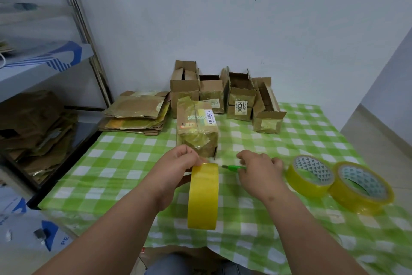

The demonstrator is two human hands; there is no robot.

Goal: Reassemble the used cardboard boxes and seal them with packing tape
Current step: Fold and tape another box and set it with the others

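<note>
Just before sealed box [197,128]: left hand [178,163] gripping upright tape roll [202,195]; right hand [258,168], beside roll, pinching green cutter [234,167], blade pointing toward roll top.

I take this for a small packing or stock room. At the frame's centre I see a table under a green checked cloth [116,176] pushed against a bare white wall [223,18], with open used boxes [242,100] lined up at the back and flattened cardboard [136,112] stacked beside them. Down the left edge runs a metal shelf rack [73,13] with more flattened cardboard piled low. Spare tape rolls [338,183] lie at the right.
</note>
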